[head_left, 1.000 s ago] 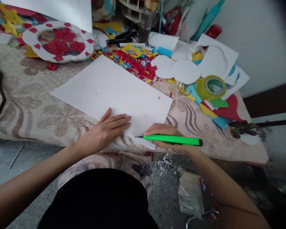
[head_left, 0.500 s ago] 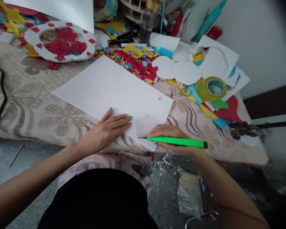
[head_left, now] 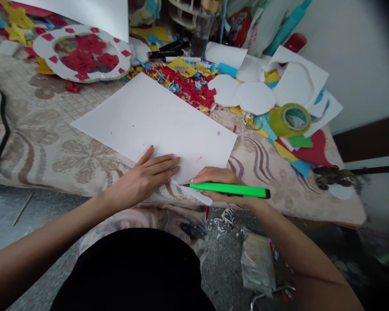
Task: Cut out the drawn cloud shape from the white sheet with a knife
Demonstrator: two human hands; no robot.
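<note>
A large white sheet lies slantwise on the patterned tablecloth, its near corner close to the table's front edge. My left hand rests flat on the sheet's near edge, fingers stretched out, holding nothing. To its right, my right hand is wrapped round a green utility knife. The knife's thin dark tip points left and touches the paper near the sheet's near corner, a short way from my left fingertips.
Behind the sheet lie red, blue and yellow paper scraps. A scalloped white frame stands back left. Paper discs and a yellow tape roll are at the right. A black cord runs down the left.
My right hand has moved left with the green knife, bringing its tip closer to my left fingers. My left hand has stayed in place on the sheet.
</note>
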